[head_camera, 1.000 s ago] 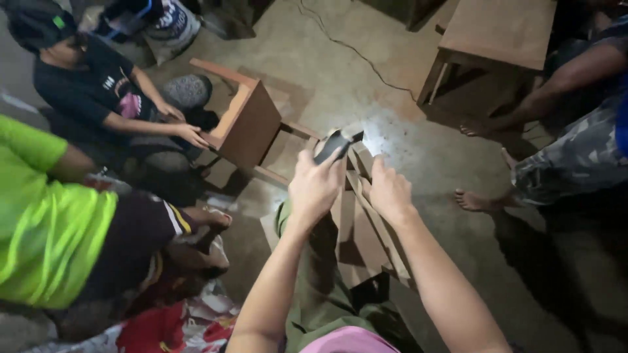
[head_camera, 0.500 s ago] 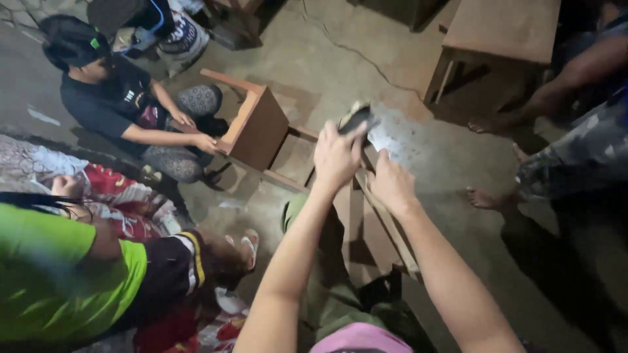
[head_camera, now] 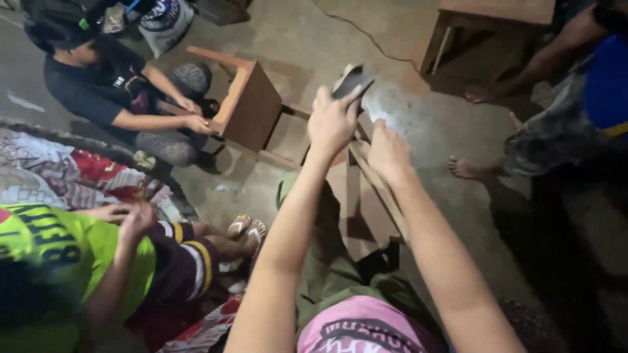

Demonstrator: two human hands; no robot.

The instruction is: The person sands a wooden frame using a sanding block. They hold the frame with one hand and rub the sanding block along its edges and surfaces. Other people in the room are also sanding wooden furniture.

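Wooden frame pieces [head_camera: 363, 196], brown, slatted, standing on the concrete floor [head_camera: 418, 117] before the person's knees. Right hand [head_camera: 387, 151]: fingers curled over the top of one slat, grip closed on it. Left hand [head_camera: 332, 121]: raised just beside the right, grip closed around a dark handheld tool [head_camera: 352, 82], its end pointing away. Second wooden stool frame [head_camera: 245, 104], on its side, held by a seated person's hands [head_camera: 195, 116] toward the floor's far left.
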